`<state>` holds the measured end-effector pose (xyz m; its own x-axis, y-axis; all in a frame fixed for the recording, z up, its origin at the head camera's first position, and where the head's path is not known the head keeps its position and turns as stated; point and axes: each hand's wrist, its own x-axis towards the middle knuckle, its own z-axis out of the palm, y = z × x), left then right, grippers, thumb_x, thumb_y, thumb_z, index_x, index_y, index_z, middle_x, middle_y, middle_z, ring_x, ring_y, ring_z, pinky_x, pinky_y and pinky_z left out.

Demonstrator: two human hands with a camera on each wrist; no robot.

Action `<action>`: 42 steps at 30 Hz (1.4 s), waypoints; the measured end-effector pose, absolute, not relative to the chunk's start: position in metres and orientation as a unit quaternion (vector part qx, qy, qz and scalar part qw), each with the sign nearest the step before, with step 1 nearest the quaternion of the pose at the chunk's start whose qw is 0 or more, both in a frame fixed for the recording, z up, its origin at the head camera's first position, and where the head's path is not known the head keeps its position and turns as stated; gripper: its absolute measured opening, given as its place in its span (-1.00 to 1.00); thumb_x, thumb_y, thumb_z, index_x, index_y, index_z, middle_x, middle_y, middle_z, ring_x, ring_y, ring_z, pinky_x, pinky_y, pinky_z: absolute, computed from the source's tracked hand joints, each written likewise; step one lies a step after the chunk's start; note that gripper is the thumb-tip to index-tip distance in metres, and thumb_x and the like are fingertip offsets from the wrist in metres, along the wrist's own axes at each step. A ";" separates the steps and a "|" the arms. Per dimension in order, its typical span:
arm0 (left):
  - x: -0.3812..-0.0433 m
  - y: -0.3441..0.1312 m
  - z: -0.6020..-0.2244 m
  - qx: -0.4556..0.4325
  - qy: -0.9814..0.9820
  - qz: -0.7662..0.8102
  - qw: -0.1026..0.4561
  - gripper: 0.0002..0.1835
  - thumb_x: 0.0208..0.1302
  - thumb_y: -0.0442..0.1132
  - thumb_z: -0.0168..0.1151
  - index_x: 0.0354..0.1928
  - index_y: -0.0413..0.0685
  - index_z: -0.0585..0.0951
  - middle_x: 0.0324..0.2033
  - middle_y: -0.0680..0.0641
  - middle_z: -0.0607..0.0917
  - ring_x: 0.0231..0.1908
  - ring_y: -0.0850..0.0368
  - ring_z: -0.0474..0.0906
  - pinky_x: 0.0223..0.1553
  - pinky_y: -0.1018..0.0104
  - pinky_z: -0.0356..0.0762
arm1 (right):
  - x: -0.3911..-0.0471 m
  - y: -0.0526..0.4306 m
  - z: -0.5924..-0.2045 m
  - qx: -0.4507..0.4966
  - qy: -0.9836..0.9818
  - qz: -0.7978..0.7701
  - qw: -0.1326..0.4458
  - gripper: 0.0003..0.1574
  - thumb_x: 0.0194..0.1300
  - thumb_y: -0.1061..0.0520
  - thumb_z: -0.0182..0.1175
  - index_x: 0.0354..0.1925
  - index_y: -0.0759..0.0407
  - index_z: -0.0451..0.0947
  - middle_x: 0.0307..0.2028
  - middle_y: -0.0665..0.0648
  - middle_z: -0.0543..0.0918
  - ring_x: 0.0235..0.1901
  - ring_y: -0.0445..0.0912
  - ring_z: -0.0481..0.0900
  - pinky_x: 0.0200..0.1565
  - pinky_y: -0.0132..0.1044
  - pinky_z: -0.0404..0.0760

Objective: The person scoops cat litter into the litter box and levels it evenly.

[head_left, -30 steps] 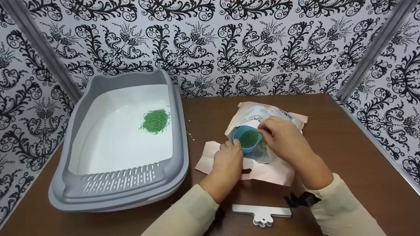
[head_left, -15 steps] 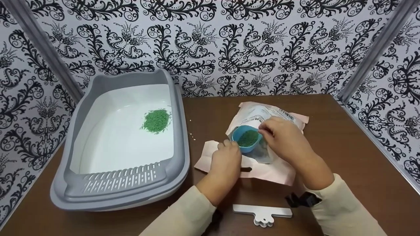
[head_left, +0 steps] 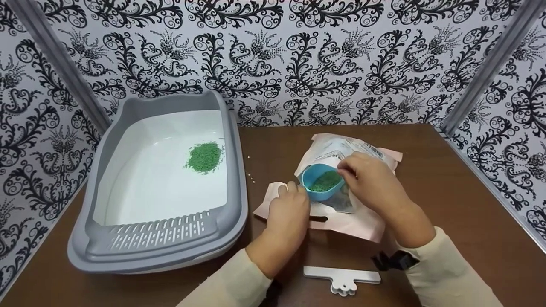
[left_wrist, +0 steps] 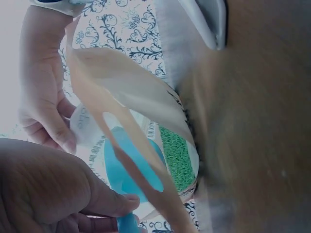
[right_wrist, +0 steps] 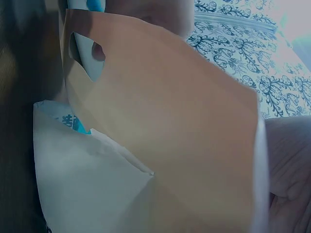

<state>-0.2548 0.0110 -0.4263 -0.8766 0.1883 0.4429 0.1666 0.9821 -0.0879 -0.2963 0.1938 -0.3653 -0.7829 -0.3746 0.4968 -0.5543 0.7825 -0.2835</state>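
My left hand (head_left: 288,213) grips the handle of a blue scoop (head_left: 313,174). In the left wrist view, the thumb presses on the scoop's handle (left_wrist: 127,222). Green pellets (head_left: 325,181) lie in the bowl of the scoop, at the mouth of a pale pink paper bag (head_left: 358,221). My right hand (head_left: 369,179) pinches the edge of the bag's opening just right of the scoop. The left wrist view shows more green pellets (left_wrist: 177,160) through the bag's side. In the right wrist view, the bag's flap with its handle slot (right_wrist: 160,87) hides most of the scoop.
A grey-rimmed litter box (head_left: 234,170) with a white base stands at the left, with a small pile of green pellets (head_left: 204,157) inside. A white bag clip (head_left: 342,277) lies near the front of the table. Patterned panels (head_left: 277,64) enclose the table.
My left hand has shifted slightly left, and the scoop has tilted so more of its inner wall shows. My right hand holds its place at the bag's edge.
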 end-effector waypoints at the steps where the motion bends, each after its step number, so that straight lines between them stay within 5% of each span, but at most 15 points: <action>1: -0.253 0.010 -0.425 -0.092 -0.967 0.028 0.238 -0.93 0.34 -0.35 0.24 -0.21 -0.08 0.69 -0.35 -0.05 0.59 -0.29 0.09 0.57 -0.50 0.32 0.64 | -0.296 0.194 -0.365 0.253 -0.920 0.213 0.212 -0.95 0.35 0.27 0.33 -0.26 0.20 0.74 -0.30 0.11 0.77 -0.23 0.00 0.68 -0.11 -0.03 0.66; 18: -0.225 -0.013 -0.411 -0.091 -0.928 0.068 0.354 -0.88 0.20 -0.34 0.30 -0.22 -0.07 0.70 -0.40 -0.01 0.58 -0.29 0.13 0.52 -0.56 0.38 0.53 | -0.297 0.194 -0.365 0.258 -0.919 0.206 0.216 -0.96 0.32 0.30 0.35 -0.30 0.21 0.71 -0.34 0.14 0.75 -0.27 0.01 0.65 -0.14 -0.05 0.65; 31: -0.205 -0.042 -0.401 -0.100 -0.917 0.056 0.382 -0.75 0.15 -0.37 0.36 -0.09 -0.13 0.72 -0.35 -0.06 0.60 -0.32 0.09 0.52 -0.47 0.34 0.59 | -0.298 0.194 -0.365 0.260 -0.918 0.209 0.216 -0.96 0.33 0.28 0.36 -0.31 0.19 0.72 -0.32 0.12 0.76 -0.27 -0.01 0.65 -0.15 -0.06 0.65; 42: -0.194 -0.068 -0.393 -0.104 -0.918 0.004 0.382 -0.51 -0.18 -0.40 0.41 -0.05 -0.21 0.71 -0.30 -0.12 0.64 -0.26 0.02 0.59 -0.53 0.28 0.62 | -0.297 0.192 -0.366 0.253 -0.924 0.200 0.208 -0.96 0.35 0.26 0.34 -0.30 0.19 0.71 -0.31 0.10 0.76 -0.26 -0.02 0.67 -0.14 -0.04 0.66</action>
<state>-0.1941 -0.0675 -0.3934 -0.6862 0.1944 0.7009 0.1880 0.9783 -0.0872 -0.2969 0.1922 -0.3664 -0.7857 -0.3834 0.4855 -0.5498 0.7926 -0.2637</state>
